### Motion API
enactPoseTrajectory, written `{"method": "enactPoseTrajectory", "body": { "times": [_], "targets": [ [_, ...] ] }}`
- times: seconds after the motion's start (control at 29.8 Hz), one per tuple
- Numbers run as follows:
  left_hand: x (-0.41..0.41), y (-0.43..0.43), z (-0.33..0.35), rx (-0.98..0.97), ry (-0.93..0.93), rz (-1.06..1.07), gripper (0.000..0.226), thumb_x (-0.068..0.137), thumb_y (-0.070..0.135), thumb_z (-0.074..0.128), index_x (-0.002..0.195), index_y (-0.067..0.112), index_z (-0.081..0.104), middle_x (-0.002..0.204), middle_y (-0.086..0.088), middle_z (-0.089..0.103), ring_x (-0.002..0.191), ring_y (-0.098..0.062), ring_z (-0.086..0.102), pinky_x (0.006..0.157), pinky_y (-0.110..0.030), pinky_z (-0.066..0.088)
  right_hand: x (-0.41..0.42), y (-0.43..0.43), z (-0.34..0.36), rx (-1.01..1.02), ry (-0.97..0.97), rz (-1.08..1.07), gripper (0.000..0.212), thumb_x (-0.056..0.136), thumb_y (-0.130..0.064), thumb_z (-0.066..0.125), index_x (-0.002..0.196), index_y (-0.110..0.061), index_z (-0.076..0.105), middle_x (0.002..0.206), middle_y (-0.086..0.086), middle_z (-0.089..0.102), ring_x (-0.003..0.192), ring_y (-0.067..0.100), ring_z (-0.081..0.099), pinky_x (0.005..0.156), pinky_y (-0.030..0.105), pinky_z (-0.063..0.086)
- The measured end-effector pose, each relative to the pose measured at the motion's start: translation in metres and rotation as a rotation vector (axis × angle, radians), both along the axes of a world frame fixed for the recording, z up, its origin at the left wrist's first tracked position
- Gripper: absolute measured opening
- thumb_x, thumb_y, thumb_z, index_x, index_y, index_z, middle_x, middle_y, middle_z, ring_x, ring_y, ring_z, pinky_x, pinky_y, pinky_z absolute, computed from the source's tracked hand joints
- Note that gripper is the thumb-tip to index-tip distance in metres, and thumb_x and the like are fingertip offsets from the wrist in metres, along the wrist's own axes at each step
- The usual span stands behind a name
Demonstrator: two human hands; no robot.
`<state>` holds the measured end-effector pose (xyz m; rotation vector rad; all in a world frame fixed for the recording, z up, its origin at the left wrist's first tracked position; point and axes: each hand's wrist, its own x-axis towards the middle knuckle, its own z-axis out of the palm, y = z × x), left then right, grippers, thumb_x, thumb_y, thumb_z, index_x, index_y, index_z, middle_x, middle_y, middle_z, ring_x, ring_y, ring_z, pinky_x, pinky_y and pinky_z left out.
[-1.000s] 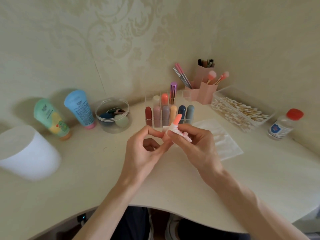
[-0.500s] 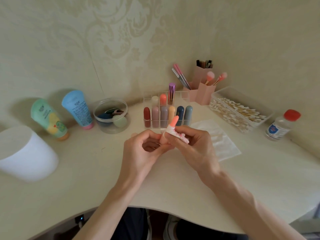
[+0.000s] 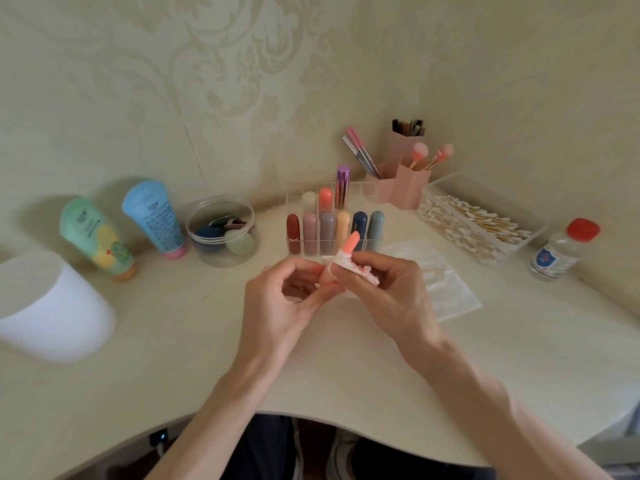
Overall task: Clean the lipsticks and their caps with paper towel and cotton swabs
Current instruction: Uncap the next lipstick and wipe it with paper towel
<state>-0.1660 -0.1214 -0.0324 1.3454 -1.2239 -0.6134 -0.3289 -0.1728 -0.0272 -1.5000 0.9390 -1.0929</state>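
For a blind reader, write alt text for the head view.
Above a cream desk, the left hand pinches the base of an uncapped coral lipstick while the right hand holds pink-stained white paper towel round it. Capped lipsticks stand behind.

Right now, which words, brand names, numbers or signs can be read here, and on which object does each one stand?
Nothing can be quoted with certainty.
Green tube: a small logo above a cartoon picture, too blurred to read.
Blue tube: lines of print, too small to read.
Red-capped bottle: a blue shield sign on its label, words too blurred.
Lipstick and the paper towel around it: no writing shows.
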Motion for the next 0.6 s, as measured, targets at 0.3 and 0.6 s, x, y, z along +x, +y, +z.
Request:
{"method": "enactPoseTrajectory", "body": {
  "times": [0.3,0.6],
  "targets": [
    [0.0006,-0.0013,-0.0035,0.019,-0.034,-0.042,0.018,0.074,0.021,0.091,0.089,0.018,0.081,0.080,0.010,0.078,0.073,-0.013,0.075,0.073,-0.025,0.058,-0.0031,-0.0016,-0.0027,0.051,-0.041,-0.031,0.006,0.088,-0.006,0.081,0.094,-0.006,0.082,0.078,-0.010,0.076,0.073,0.000,0.065,0.072,0.011,0.047],
    [-0.0001,-0.0056,-0.0033,0.101,0.188,-0.151,0.018,0.089,0.014,0.078,0.106,0.008,0.075,0.089,-0.004,0.080,0.081,-0.022,0.078,0.069,-0.027,0.060,-0.0050,-0.0065,0.0020,-0.019,0.030,-0.152,0.001,0.090,-0.010,0.081,0.089,-0.011,0.080,0.072,-0.012,0.072,0.068,-0.001,0.060,0.067,0.011,0.045]
  ]
}}
